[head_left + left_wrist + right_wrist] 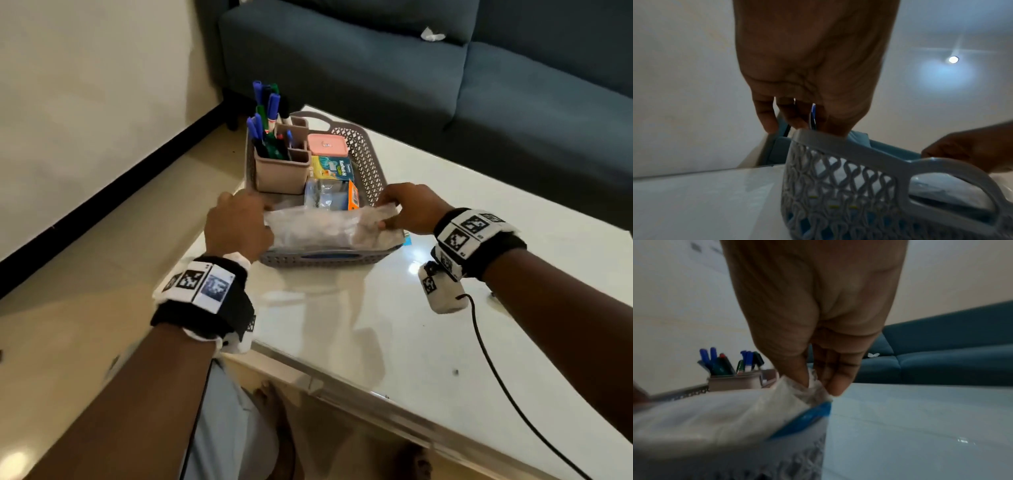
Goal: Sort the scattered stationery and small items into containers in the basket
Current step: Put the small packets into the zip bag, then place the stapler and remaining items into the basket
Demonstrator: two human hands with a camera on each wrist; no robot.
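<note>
Clear plastic bag (318, 228) is lying across the basket's (325, 259) near end, likely light, limp, slippery, best bunched at its ends; right hand (411, 209) is pinching the right corner, left hand (236, 226) is covering the left end, grip unclear.
</note>
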